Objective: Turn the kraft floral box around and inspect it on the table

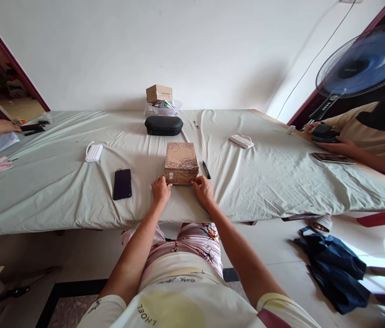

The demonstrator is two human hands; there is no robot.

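Observation:
A brown cardboard box [180,157] covered in black scribbled lines sits upright on the cloth in front of me. My left hand [161,190] has its fingers closed at the box's near left bottom corner. At the near right bottom corner, my right hand [204,190] pinches the box's lower edge. Just right of the box lies a black marker pen [206,169]. A dark smartphone [122,184] rests flat to the left of my left hand. Some of my fingertips are hard to make out against the box.
White power banks [94,152] [242,141] lie on the tablecloth [233,191] at both sides. Behind the box are a black case [164,125] and a plastic tub [165,109] with a small carton [159,93] on top. People sit at either end; a fan [352,68] stands right.

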